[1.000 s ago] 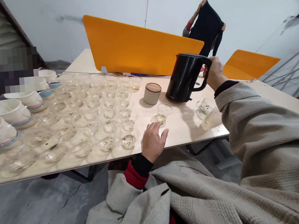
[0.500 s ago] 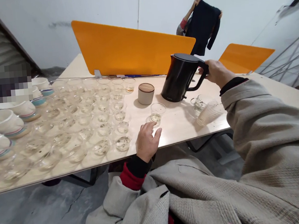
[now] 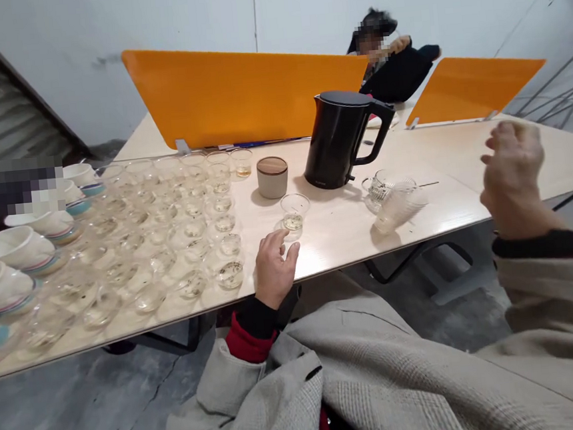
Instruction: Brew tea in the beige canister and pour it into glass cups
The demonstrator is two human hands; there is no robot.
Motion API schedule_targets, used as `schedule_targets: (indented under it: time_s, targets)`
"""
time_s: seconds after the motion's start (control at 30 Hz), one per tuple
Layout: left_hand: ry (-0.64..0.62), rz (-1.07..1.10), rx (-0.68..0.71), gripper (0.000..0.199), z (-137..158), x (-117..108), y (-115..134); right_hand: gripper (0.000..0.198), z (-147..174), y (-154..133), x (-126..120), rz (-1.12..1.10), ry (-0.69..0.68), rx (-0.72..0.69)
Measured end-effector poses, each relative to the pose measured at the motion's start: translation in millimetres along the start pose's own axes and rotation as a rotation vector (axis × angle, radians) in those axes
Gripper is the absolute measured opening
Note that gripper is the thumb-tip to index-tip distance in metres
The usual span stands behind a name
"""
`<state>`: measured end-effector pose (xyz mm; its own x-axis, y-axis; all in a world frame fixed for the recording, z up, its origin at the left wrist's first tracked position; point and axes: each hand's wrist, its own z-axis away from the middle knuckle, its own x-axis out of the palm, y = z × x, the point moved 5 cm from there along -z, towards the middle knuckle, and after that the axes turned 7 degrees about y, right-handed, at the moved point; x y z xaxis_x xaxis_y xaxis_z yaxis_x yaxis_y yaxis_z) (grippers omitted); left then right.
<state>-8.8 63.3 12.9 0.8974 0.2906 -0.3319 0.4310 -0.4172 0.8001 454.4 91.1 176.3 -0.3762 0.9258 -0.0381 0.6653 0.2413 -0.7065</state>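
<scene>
My left hand (image 3: 275, 267) rests at the table's front edge, fingers stretched out and thumb apart, holding nothing. Just past its fingertips stands a small clear glass cup (image 3: 294, 215) with a little liquid and dark bits at its bottom. A black electric kettle (image 3: 336, 145) stands upright on the table with its lid down. Apart from it, at the right, my right hand (image 3: 511, 172) is raised, its fingers curled and smeared by motion. To the right of the kettle are a clear glass vessel with a handle (image 3: 377, 190) and a tilted stack of clear cups (image 3: 400, 206).
Rows of clear cups (image 3: 192, 230) fill the table's left part, beside white bowls with coloured bands (image 3: 13, 249). A grey canister with a wooden lid (image 3: 273, 179) stands behind the glass cup. Orange dividers (image 3: 250, 94) line the back. Beyond them a person (image 3: 387, 52) holds dark clothing.
My right hand has let go of the kettle handle and moved right. My left hand stays by the glass cup. The person behind has lowered the dark garment.
</scene>
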Motion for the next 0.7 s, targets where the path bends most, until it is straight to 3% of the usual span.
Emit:
schedule_targets:
  time_s: [0.07, 0.17, 0.27, 0.3, 0.4, 0.47, 0.6, 0.7]
  targets:
    - [0.030, 0.021, -0.022, 0.033, -0.7, -0.3, -3.3, 0.022, 32.6, 3.6, -25.5, -0.071, 0.062, 0.052]
    - [0.072, 0.034, -0.081, 0.045, -3.4, 0.4, -12.2, 0.022, 94.5, -17.2, -45.3, -0.153, 0.052, 0.000]
    - [0.075, 0.007, -0.140, 0.054, -9.0, 3.3, -21.3, 0.021, 155.2, -45.9, -40.8, -0.273, 0.001, -0.046]
    - [0.071, -0.008, -0.145, 0.057, -11.7, 4.5, -23.1, 0.021, 172.2, -52.5, -29.2, -0.277, -0.105, -0.035]
    - [0.041, -0.087, -0.122, 0.067, -21.4, 8.7, -25.3, 0.028, 214.7, -61.0, 27.2, -0.287, -0.592, 0.000]
    - [0.006, -0.144, -0.106, 0.072, -27.4, 12.0, -26.0, 0.040, 232.5, -57.3, 67.2, -0.289, -0.822, 0.025]
    - [-0.054, -0.172, -0.103, 0.083, -33.8, 17.0, -27.1, 0.060, 253.2, -45.1, 132.3, -0.302, -1.069, 0.100]
    - [-0.089, -0.153, -0.084, 0.085, -33.7, 18.7, -25.3, 0.061, 268.1, -45.7, 154.9, -0.352, -1.164, 0.106]
